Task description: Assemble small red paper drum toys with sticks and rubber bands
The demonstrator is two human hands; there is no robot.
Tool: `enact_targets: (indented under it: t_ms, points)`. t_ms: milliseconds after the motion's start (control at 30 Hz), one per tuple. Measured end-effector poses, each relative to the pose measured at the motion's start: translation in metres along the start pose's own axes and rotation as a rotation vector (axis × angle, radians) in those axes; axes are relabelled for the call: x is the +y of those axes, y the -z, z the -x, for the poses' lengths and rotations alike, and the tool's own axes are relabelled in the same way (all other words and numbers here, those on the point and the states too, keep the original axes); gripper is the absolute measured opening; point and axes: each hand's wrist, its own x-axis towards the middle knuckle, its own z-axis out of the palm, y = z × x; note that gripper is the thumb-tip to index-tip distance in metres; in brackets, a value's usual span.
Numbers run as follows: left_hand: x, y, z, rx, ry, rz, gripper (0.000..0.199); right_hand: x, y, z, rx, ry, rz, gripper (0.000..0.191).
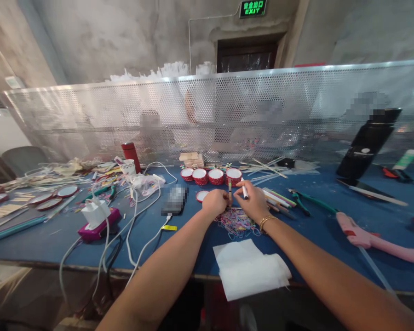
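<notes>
Between the fingertips of my left hand (214, 203) stands a narrow wooden stick (229, 186) with some colour on its upper part. My right hand (255, 201) grips a white marker pen (244, 191), held close beside the stick. Under both hands lies a tangled heap of thin colourful bands or threads (238, 224). Just beyond them, several small red drum-like rounds with white tops (215, 175) stand in a row. One more white-topped round (202, 196) is partly covered by my left hand. Pens and sticks (278, 197) lie right of my right hand.
A folded white cloth or tissue (250, 271) lies at the table's front edge. On the right are green-handled pliers (300, 202) and a pink glue gun (364, 234). Left are a phone (174, 200), white cables and a purple power block (100, 225). A perforated metal screen (179, 119) stands behind.
</notes>
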Motion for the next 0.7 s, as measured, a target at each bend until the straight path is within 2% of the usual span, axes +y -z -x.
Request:
enact_targets:
  t_ms: [200, 700]
  points:
    - [-0.0013, 0.0011, -0.0012, -0.038, 0.037, 0.002, 0.015, 0.0002, -0.0002, -0.0009, 0.013, 0.010, 0.026, 0.023]
    - [0.0005, 0.0010, 0.0002, -0.027, 0.026, -0.002, 0.017, 0.0015, 0.0012, 0.0021, 0.003, 0.026, 0.040, 0.024]
